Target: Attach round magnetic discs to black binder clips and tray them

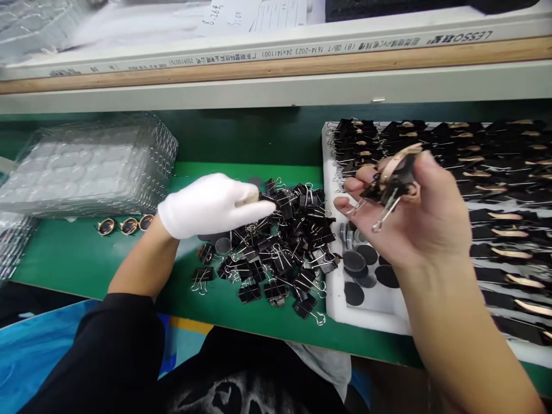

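Observation:
My right hand (422, 213), bare and raised over the white tray, is closed around a gold-rimmed piece (399, 164) with a black binder clip (390, 192) on it. The clip's silver wire handles point down toward the palm. My left hand (215, 204), in a white glove, reaches into a heap of black binder clips (280, 253) on the green table. Its fingers are bent together at the heap's upper left edge. Whatever lies between the fingertips is hidden among the dark clips. Dark round discs (223, 246) lie beside the heap, under the glove.
A white foam tray (345, 313) on the right holds rows of clipped gold-edged pieces (509, 233) and loose dark discs (354, 261). Clear plastic trays (86, 167) are stacked at left, near gold-rimmed round pieces (128, 226). A shelf edge (276, 86) spans the back.

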Tool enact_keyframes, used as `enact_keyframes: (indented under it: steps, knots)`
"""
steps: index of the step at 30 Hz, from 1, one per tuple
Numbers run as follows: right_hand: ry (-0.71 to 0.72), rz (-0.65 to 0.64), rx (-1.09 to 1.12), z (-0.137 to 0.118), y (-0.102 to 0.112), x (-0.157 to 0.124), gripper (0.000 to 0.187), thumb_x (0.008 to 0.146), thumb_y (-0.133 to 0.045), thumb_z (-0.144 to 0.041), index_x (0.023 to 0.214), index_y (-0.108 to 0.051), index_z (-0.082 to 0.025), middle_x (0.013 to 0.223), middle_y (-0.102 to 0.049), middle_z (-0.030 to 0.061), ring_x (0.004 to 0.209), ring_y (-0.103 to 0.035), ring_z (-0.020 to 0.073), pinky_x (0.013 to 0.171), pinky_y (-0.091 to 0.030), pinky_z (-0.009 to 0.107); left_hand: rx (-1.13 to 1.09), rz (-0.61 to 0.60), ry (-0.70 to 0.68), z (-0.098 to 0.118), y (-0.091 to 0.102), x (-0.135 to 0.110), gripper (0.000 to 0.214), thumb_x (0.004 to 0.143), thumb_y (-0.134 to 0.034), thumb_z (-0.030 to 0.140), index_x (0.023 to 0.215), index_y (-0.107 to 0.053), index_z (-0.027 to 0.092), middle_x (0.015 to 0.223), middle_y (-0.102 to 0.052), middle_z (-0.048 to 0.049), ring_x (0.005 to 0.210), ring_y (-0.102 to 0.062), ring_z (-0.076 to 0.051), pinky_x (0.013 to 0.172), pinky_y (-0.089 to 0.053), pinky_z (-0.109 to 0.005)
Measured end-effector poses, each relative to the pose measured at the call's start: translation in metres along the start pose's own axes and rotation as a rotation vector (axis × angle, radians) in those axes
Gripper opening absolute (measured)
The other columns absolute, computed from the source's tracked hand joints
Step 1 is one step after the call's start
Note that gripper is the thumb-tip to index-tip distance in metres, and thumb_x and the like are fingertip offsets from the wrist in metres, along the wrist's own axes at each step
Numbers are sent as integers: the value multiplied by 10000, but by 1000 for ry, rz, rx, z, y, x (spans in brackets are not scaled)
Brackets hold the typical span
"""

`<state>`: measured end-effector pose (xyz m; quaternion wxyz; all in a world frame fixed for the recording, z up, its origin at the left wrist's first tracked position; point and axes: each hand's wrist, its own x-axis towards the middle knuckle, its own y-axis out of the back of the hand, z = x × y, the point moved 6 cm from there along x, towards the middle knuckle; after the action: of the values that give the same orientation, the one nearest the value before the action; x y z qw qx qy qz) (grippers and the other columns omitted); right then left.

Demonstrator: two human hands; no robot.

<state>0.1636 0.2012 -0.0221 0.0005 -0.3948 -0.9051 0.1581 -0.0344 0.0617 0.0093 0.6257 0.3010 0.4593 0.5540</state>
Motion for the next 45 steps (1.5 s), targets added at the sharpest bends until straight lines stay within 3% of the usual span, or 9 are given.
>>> enact_keyframes:
  steps: [3,7,11,15,18,23,28,33,45]
  knots:
    - [-183,146,349,10,1,2,275,877,-759,-507,758,-652,-283,900,-625,-7,917,-676,180,815,-630,359,186,-24,-92,14,-28,2,581,938,-524,694,635,-542,200,489,-382,40,457,-307,-106,544,-187,-283]
    - [-301,110,270,15,-8,1,176,883,-748,-409,797,-692,-266,836,-627,-1,707,-642,135,606,-595,254,416,38,-198,24,-54,7,502,997,-483,521,629,-576,193,465,-399,15,423,-342,-127,544,-138,-285]
    - [-226,-91,51,11,-15,-3,127,813,-818,-361,854,-749,-262,819,-652,17,668,-624,144,508,-538,232,353,210,-247,15,-30,8,479,989,-504,420,567,-481,195,466,-336,36,425,-280,-109,535,-125,-303]
    - [-113,-257,-139,12,-25,-11,136,862,-820,-378,931,-792,-264,1094,-722,57,960,-688,212,825,-648,367,-19,520,-151,12,6,5,487,1001,-507,321,556,-352,200,502,-277,62,470,-271,-84,516,-209,-276]
    - [-140,-357,-73,20,-38,-18,141,899,-799,-396,964,-784,-272,1080,-719,47,1018,-703,222,902,-658,414,-276,664,-83,16,7,1,451,1019,-482,262,591,-352,205,528,-346,61,490,-321,-74,523,-279,-254]
    - [-138,-409,-52,20,-43,-21,162,918,-790,-386,939,-747,-231,944,-733,44,762,-731,168,633,-636,278,-367,401,-199,27,-10,4,413,1058,-376,263,652,-423,203,572,-432,38,535,-374,-93,559,-333,-271]
    - [8,-356,-318,9,-36,-19,153,884,-818,-355,865,-740,-225,832,-708,24,689,-681,158,611,-568,278,-494,114,-35,23,-23,7,432,999,-471,406,634,-350,210,597,-366,41,563,-315,-97,519,-291,-272]
    - [86,-342,-428,5,-36,-20,85,906,-775,-303,882,-749,-226,815,-704,25,704,-623,155,598,-499,272,-500,97,113,25,-29,6,511,894,-616,511,597,-333,206,562,-311,64,547,-272,-77,494,-230,-261]
    - [71,-357,-515,-6,-28,-18,142,900,-772,-367,926,-776,-228,959,-751,56,676,-646,160,540,-519,282,-366,261,-66,24,-17,3,438,868,-620,394,569,-370,194,513,-313,79,533,-248,-72,500,-232,-248]
